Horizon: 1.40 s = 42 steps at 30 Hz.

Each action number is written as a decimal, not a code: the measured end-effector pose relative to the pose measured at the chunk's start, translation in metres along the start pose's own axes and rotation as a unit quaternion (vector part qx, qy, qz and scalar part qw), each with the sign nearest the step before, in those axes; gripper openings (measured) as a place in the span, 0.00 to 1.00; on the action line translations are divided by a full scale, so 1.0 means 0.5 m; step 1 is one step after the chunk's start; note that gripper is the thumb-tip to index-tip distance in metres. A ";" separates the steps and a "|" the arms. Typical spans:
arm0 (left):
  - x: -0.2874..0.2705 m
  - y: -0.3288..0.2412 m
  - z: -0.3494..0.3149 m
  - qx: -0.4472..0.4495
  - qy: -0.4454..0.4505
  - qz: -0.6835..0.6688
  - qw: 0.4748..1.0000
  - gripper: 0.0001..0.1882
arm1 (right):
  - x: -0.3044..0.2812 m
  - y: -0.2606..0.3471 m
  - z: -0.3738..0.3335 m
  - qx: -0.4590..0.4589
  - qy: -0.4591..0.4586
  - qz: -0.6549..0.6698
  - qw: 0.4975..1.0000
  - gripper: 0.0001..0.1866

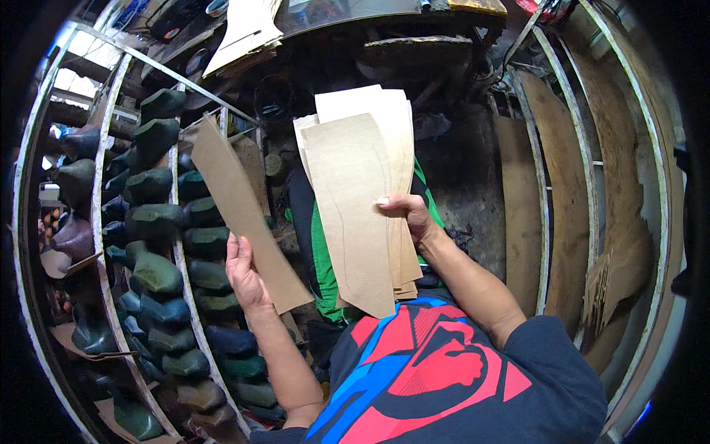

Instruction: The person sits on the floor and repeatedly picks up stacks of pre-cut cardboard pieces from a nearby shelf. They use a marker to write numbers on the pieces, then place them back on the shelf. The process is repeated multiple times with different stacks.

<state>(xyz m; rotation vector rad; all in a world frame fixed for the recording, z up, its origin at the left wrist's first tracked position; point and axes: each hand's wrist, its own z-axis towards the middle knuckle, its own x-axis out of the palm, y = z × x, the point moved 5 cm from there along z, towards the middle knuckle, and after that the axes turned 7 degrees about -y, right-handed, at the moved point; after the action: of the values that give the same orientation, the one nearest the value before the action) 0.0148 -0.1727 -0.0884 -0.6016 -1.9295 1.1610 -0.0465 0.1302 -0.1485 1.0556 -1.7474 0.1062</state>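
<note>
My right hand (411, 214) grips a stack of brown and pale cardboard sheets (347, 214) over my lap, thumb on top and fingers underneath. A thin curved line runs down the top sheet. To the left, my left hand (245, 272) holds a separate long brown cardboard piece (248, 214) by its left edge, tilted and apart from the stack. That piece has an angled lower end and looks slightly blurred. The fingers behind both holds are partly hidden by the cardboard.
On the left, a metal rack (111, 185) holds many dark green shoe lasts (155, 214). Large brown sheets (555, 185) stand in a rack on the right. Ahead is a workbench (347, 16) with pale cut sheets (244, 33) at its left edge.
</note>
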 end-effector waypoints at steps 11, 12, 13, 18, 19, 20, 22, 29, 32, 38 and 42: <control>0.217 0.033 -0.139 0.169 0.143 0.617 0.755 0.57 | -0.010 -0.010 0.006 0.004 0.007 -0.037 0.999 0.38; 0.241 0.048 -0.155 0.178 0.157 0.655 0.717 0.66 | -0.011 -0.012 0.005 -0.006 0.011 -0.021 1.000 0.37; 0.253 0.052 -0.161 0.158 0.156 0.651 0.726 0.69 | -0.009 -0.010 0.005 -0.022 0.030 -0.002 0.999 0.37; 0.283 0.062 -0.172 0.108 0.171 0.680 0.705 0.77 | -0.009 -0.003 0.004 -0.079 0.012 -0.058 0.995 0.37; 0.279 0.061 -0.165 0.100 0.168 0.668 0.718 0.77 | -0.006 -0.002 0.002 -0.088 0.022 -0.072 0.993 0.37; 0.272 0.060 -0.159 0.087 0.164 0.639 0.747 0.77 | 0.001 0.000 0.002 -0.103 0.044 -0.085 0.990 0.38; 0.252 0.057 -0.139 0.076 0.159 0.571 0.802 0.76 | -0.006 -0.006 0.001 -0.051 0.024 -0.046 0.997 0.39; 0.153 0.065 -0.089 -0.064 0.144 0.145 0.977 0.60 | -0.025 -0.012 0.006 0.009 0.002 0.044 0.999 0.42; 0.129 0.081 -0.078 -0.157 0.084 0.091 0.980 0.55 | -0.023 -0.007 0.004 -0.009 -0.025 -0.023 0.999 0.39; 0.140 0.062 -0.084 -0.005 0.071 0.227 0.971 0.55 | 0.006 0.009 -0.011 -0.042 -0.016 -0.034 0.998 0.40; 0.179 0.031 -0.090 0.110 0.092 0.336 0.931 0.54 | 0.013 0.004 -0.007 -0.033 -0.006 -0.051 0.998 0.41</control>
<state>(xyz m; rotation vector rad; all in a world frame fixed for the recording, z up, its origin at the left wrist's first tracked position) 0.0001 -0.0781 -0.0557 -1.2564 -1.4319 1.6394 -0.0457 0.1293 -0.1409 1.0968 -1.6932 -0.0217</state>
